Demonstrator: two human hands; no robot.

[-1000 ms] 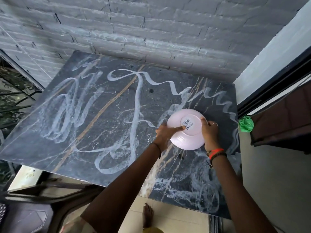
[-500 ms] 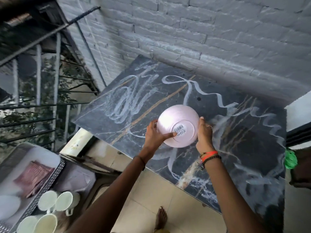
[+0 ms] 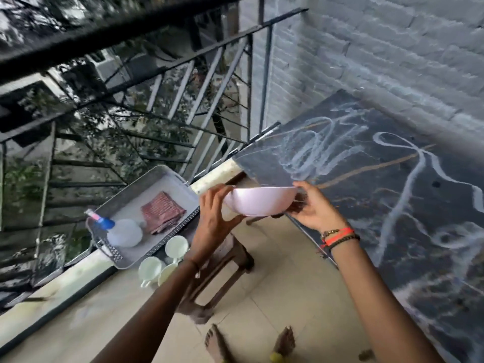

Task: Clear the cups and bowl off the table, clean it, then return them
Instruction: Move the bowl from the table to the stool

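A pale pink bowl (image 3: 259, 201) hangs upright in the air just off the left edge of the dark marble table (image 3: 379, 184). My left hand (image 3: 213, 216) grips its left rim and side, and my right hand (image 3: 315, 208) holds its right side from below. Three white cups (image 3: 162, 260) lie on a brown stool (image 3: 222, 268) under my left forearm. The table top is streaked with white smears.
A grey tray (image 3: 125, 255) on the stool holds a folded red cloth (image 3: 162, 212) and a white spray bottle (image 3: 119, 230). A black railing (image 3: 183, 106) runs along the left, with a low ledge (image 3: 78, 281) below it. A white brick wall (image 3: 379, 48) backs the table. My bare feet (image 3: 251, 344) stand on the tiled floor.
Both hands lifted the bowl off the table, turned it from bottom-up to upright, and carried it left past the table edge. My view swung left to the stool and tray.
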